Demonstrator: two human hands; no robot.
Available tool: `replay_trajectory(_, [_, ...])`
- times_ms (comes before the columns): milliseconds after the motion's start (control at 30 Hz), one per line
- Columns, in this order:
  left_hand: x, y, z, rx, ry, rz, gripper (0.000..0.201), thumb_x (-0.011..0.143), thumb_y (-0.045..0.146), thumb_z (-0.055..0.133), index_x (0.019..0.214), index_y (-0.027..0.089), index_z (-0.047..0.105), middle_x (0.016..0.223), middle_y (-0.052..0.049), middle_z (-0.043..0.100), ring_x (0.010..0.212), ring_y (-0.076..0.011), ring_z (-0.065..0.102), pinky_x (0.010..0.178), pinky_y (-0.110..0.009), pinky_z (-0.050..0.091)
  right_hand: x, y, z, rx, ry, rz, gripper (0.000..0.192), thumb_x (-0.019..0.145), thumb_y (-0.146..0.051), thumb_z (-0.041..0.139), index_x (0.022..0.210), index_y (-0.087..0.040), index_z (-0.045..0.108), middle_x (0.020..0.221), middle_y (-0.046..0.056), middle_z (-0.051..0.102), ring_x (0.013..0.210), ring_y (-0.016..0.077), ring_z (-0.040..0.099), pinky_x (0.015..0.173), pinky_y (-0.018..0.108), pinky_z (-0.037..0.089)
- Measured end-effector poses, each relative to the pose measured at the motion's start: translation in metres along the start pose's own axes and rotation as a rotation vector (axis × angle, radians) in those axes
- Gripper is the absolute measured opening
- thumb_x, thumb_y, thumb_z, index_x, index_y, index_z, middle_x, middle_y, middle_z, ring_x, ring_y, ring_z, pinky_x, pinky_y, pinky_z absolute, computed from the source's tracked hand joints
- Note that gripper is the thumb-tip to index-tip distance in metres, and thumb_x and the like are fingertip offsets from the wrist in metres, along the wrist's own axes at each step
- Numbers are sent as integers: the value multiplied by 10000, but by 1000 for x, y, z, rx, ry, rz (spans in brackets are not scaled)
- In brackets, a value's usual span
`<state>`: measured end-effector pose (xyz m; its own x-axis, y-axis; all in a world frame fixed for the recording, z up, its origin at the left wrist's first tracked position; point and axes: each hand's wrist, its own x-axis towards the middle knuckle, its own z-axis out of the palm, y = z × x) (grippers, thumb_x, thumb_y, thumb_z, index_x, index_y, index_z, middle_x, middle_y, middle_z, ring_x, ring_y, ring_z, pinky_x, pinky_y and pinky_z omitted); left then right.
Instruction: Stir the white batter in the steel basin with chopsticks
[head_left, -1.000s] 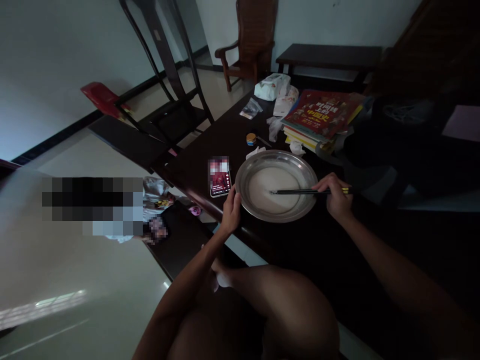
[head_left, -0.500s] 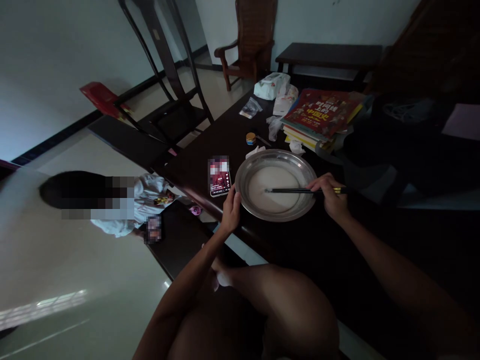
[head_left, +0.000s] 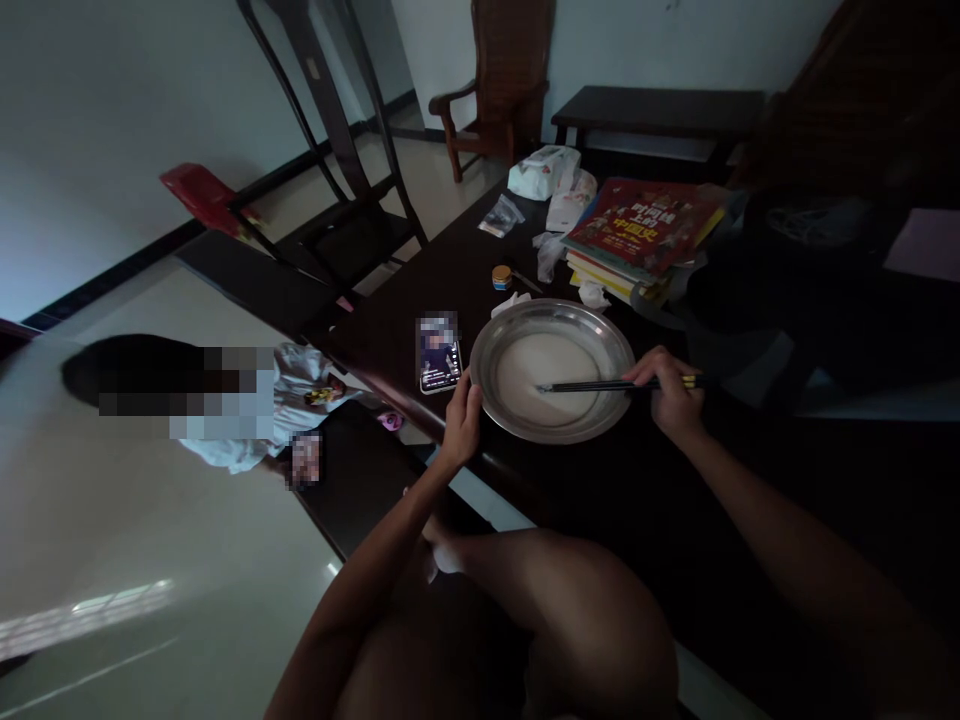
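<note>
A wide metal basin [head_left: 491, 408] stands on the dark table near its edge. Whitish liquid or batter [head_left: 547, 360] covers its bottom. My left hand [head_left: 461, 425] grips the basin's left rim, thumb up on the side. In my right hand [head_left: 673, 398] is a pair of dark chopsticks [head_left: 592, 385] with golden upper ends, closed in the fingers. They reach over the basin's right rim, and their tips touch the white mixture near its middle. Just left of the basin lies a phone [head_left: 441, 355] with its screen lit.
Behind the basin are a small jar [head_left: 502, 277], crumpled tissue [head_left: 594, 294], plastic bags [head_left: 551, 255] and a stack of books [head_left: 637, 230]. On the left a person [head_left: 240, 420] leans over a dark bench [head_left: 360, 470], holding a phone. Wooden chairs [head_left: 499, 90] stand further back.
My right hand and the chopsticks have shifted slightly right and down; the tips moved a little within the mixture. My left hand and the basin stay put. The person's head moved slightly left.
</note>
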<state>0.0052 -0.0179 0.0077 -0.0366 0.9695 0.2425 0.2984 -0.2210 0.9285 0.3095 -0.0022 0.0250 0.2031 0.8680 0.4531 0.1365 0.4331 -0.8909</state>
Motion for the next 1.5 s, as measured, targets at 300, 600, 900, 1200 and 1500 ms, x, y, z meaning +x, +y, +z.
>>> replay_trajectory(300, [0, 2, -1, -5, -10, -15, 698, 980, 709, 397, 1389, 172, 577, 1417, -144, 652, 1344, -287, 599, 1160, -432, 453, 1, 1, -1, 26, 3, 4, 512, 950, -572, 555, 558, -262, 666, 620, 6, 704, 666, 193, 625, 746, 398, 481])
replay_trajectory(600, [-1, 1, 0, -1, -2, -19, 682, 978, 706, 401, 1365, 181, 598, 1424, -141, 649, 1356, -292, 589, 1167, -442, 443, 0, 1, -1, -17, -19, 13, 507, 941, -593, 556, 566, -270, 669, 644, 11, 712, 705, 208, 628, 770, 422, 488])
replay_trajectory(900, [-1, 3, -1, -6, -10, -14, 684, 983, 701, 390, 1371, 176, 591, 1414, -142, 655, 1338, -282, 599, 1152, -429, 453, 1, -2, 0, -58, 38, -8, 502, 948, -581, 558, 566, -273, 666, 641, 10, 714, 740, 213, 626, 800, 425, 481])
replay_trajectory(1200, [-2, 4, -2, 4, -6, -26, 684, 980, 705, 392, 1362, 176, 598, 1395, -141, 666, 1312, -286, 614, 1139, -435, 462, -1, -4, 1, -89, 2, -1, 469, 936, -588, 572, 606, -280, 699, 678, 15, 732, 805, 230, 636, 833, 440, 490])
replay_trajectory(1500, [-2, 1, -1, 1, 2, -27, 687, 973, 716, 400, 1364, 189, 600, 1411, -134, 657, 1339, -285, 599, 1158, -432, 447, -1, -5, 2, -71, -23, 5, 469, 934, -592, 570, 607, -283, 700, 675, 15, 732, 780, 229, 647, 821, 451, 494])
